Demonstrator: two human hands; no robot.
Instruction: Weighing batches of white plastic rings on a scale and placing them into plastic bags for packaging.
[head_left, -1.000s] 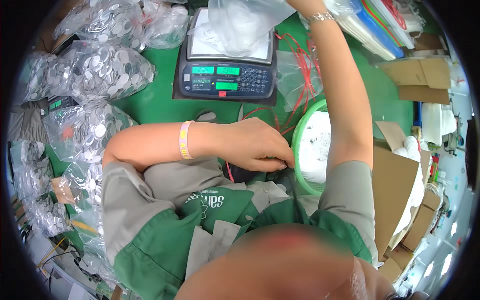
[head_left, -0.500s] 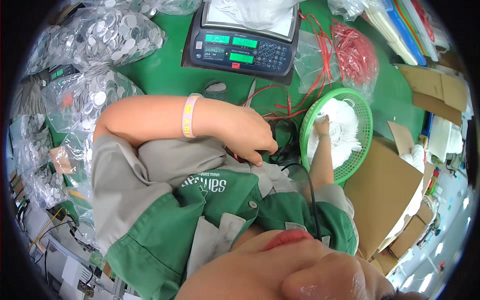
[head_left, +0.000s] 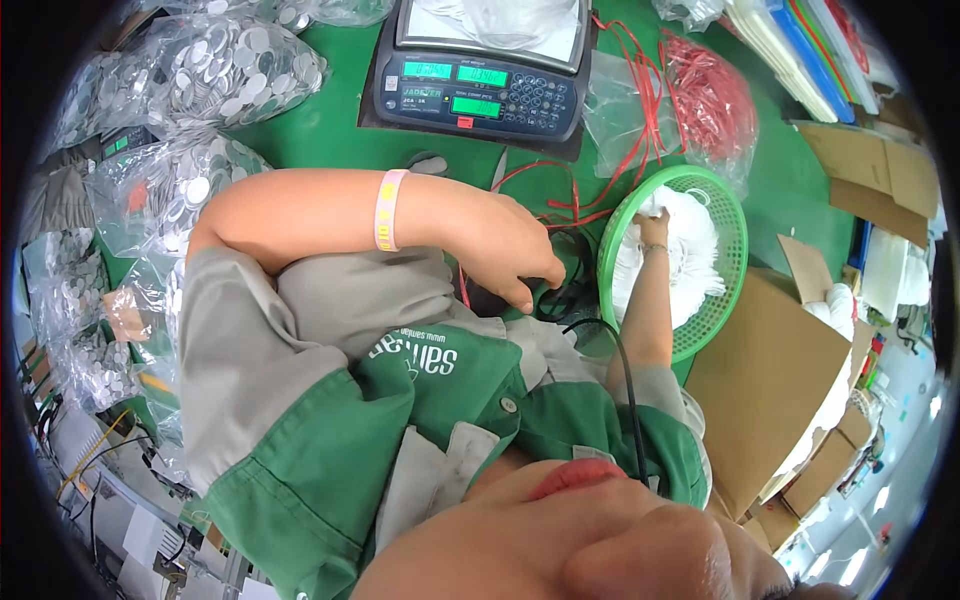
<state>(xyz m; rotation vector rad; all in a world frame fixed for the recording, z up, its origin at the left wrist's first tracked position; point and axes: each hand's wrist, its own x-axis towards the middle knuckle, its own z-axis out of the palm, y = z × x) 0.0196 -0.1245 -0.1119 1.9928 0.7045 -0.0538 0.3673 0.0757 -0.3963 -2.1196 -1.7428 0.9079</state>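
My right hand (head_left: 653,228) reaches into a green plastic basket (head_left: 735,300) on the right. Its fingers are curled at the far left edge of a heap of white cords (head_left: 680,265) and appear closed on some of them; the fingertips are small and partly hidden. My left hand (head_left: 512,250), its wrist in a pink band (head_left: 387,215), hovers in front of my chest. Its thumb and forefinger stand apart with nothing between them; the other fingers hardly show. Black cables (head_left: 570,262) lie just beyond it, and red string (head_left: 575,190) trails over the green table (head_left: 290,145).
A counting scale (head_left: 475,85) with a clear plastic bag (head_left: 500,22) on its pan stands at the far middle. Bags of silvery discs (head_left: 240,75) crowd the left. A bag of red string (head_left: 715,110) and cardboard boxes (head_left: 770,370) are at the right.
My right hand has shifted a little farther away inside the basket, among the white cords. The left hand has moved slightly to the right, with thumb and forefinger wider apart.
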